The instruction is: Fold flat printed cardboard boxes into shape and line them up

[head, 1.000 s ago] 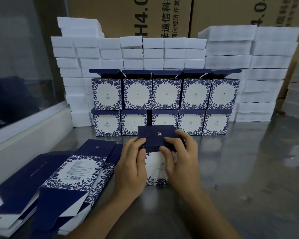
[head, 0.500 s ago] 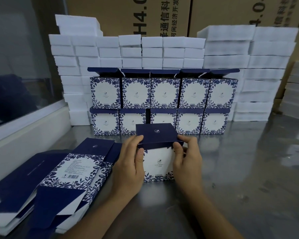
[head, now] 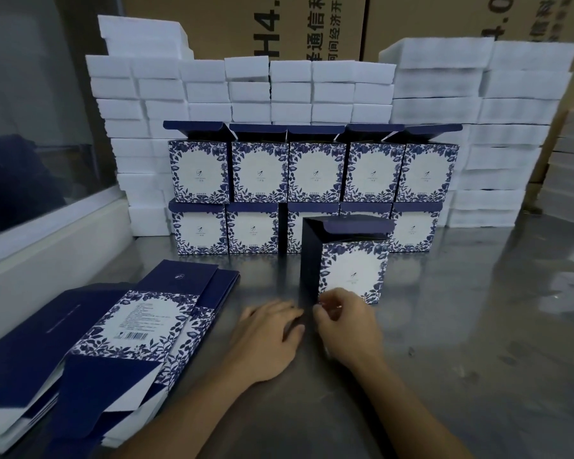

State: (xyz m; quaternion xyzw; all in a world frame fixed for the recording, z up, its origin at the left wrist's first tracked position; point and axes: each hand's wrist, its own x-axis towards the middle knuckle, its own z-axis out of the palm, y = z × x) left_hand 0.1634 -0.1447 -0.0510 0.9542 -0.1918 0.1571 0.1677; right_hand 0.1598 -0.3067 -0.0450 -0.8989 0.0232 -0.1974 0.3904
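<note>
The folded box (head: 350,260) stands upright on the counter (head: 461,326) just beyond my hands, top flap not yet tucked down, slightly right of centre and near the two-tier row of finished boxes (head: 312,193). My right hand (head: 342,323) is nearer, fingers curled at its near bottom corner, though I can't tell if they pinch it; my left hand (head: 265,336) rests flat beside, holding nothing
</note>
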